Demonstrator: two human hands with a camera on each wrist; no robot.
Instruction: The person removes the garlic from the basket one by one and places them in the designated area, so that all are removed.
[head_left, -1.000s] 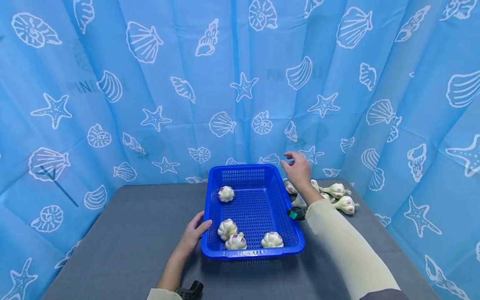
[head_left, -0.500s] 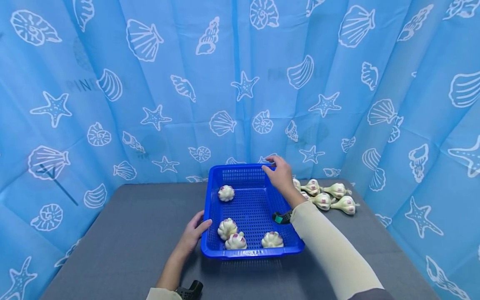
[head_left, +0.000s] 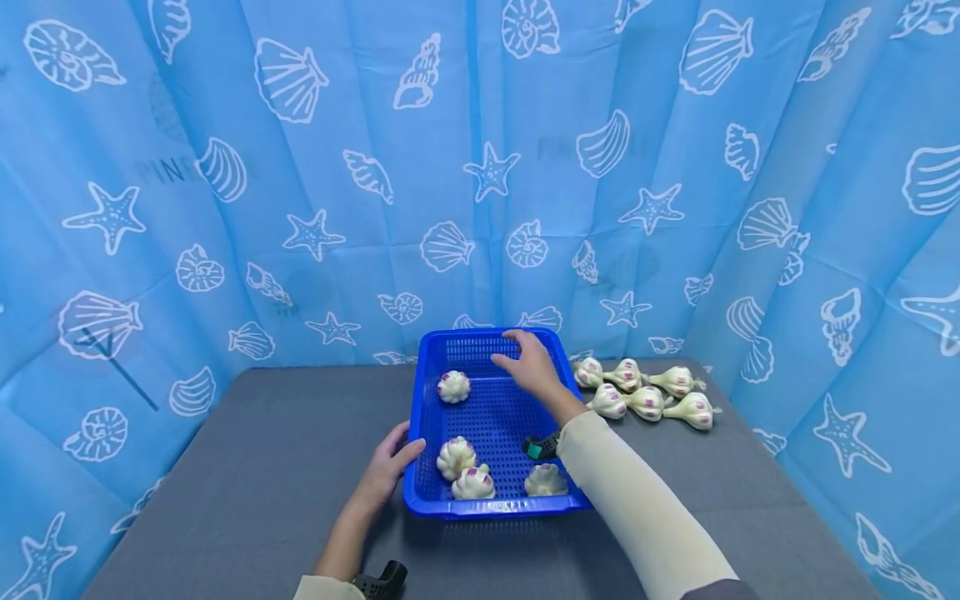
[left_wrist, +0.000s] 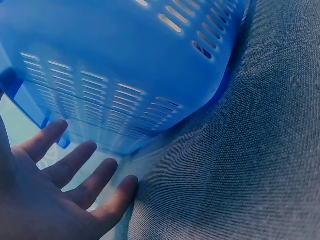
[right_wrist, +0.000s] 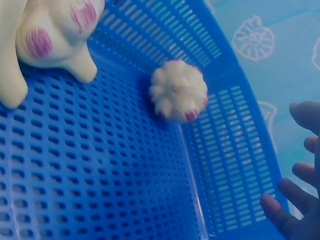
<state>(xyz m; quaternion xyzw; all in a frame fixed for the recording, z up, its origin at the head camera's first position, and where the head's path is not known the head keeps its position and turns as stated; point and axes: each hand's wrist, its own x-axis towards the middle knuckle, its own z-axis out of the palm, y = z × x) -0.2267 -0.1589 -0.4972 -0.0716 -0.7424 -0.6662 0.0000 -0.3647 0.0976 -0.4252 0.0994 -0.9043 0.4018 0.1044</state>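
A blue plastic basket [head_left: 480, 506] with slotted walls sits on the grey table, holding several garlic bulbs. One garlic bulb [head_left: 453, 387] lies near its far left corner; a pair [head_left: 457, 458] sits at the near left, and another [head_left: 546, 481] is partly behind the right sleeve at the near right. My left hand [head_left: 386, 471] rests at the basket's left rim, thumb over the edge; in the left wrist view its fingers [left_wrist: 75, 165] are spread and nearly straight beside the outer wall. My right hand [head_left: 531, 365] hovers over the basket's far right part, fingers loosely bent, holding nothing.
Several more garlic bulbs [head_left: 645, 400] lie in two rows on the table [head_left: 300, 467], right of the basket. A blue curtain [head_left: 337, 167] with white shell prints hangs behind and along both sides.
My right hand has moved left, from above the garlic bulbs beside the basket to over the basket, uncovering those bulbs. The left hand and basket stay put.
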